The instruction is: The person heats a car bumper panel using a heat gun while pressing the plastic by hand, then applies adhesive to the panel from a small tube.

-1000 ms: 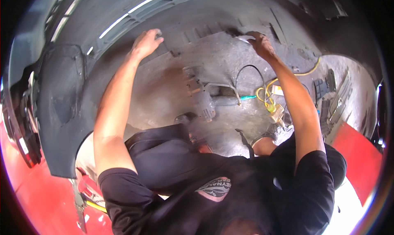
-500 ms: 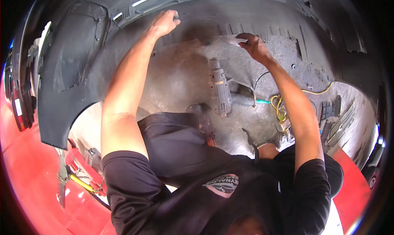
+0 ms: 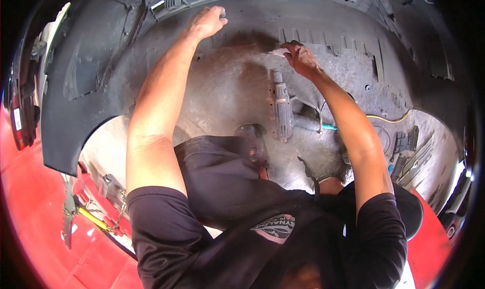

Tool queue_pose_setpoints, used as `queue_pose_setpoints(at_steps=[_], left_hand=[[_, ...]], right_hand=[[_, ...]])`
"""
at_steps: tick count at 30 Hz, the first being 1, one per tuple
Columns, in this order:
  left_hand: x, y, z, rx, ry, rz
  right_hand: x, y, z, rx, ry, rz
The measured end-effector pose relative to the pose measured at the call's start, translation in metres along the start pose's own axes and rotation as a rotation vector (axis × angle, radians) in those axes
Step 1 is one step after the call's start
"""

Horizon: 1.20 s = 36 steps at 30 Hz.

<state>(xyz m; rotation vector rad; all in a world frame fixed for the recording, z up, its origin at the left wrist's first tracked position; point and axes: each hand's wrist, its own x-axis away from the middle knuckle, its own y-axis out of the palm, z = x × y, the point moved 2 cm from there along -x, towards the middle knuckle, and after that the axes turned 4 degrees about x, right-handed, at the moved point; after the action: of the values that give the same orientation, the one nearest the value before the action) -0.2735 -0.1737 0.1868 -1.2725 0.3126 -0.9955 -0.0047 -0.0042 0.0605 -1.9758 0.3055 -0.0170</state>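
My left hand (image 3: 208, 23) is raised at the upper left, its fingers curled; a small grey thing shows at the fingertips, too small to make out. Further right, my right hand (image 3: 303, 60) is closed on a thin white piece (image 3: 278, 52), pinched between thumb and fingers. Both hands are over the inner side of a large dark grey car bumper cover (image 3: 242, 16), which arches around me. Below my right hand, on the concrete floor (image 3: 217, 97), lies a grey gun-shaped power tool (image 3: 282, 112) with a wire loop by its handle.
A yellow cord (image 3: 389, 119) crosses the floor at the right, near dark plastic parts (image 3: 405, 141). At the lower left are a red metal stand (image 3: 93, 190) with a chain and a yellow bar (image 3: 93, 218). A car tail light (image 3: 17, 119) shows at the far left.
My left hand has shifted slightly up and right. My right hand, with the white piece, has moved left. The view has shifted, so the tool appears further right.
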Motion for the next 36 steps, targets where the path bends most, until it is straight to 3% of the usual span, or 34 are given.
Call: queue_pose_setpoints(at_steps=[15, 21, 36], left_hand=[[0.003, 0.001, -0.025, 0.007, -0.013, 0.05], [0.001, 0.004, -0.032, 0.006, 0.007, 0.062], [0.007, -0.001, -0.034, 0.01, -0.008, 0.06]], right_hand=[[-0.013, -0.012, -0.006, 0.042, -0.034, -0.096], [-0.005, 0.002, 0.005, 0.107, -0.118, 0.013], [-0.009, -0.005, -0.002, -0.002, 0.015, -0.143]])
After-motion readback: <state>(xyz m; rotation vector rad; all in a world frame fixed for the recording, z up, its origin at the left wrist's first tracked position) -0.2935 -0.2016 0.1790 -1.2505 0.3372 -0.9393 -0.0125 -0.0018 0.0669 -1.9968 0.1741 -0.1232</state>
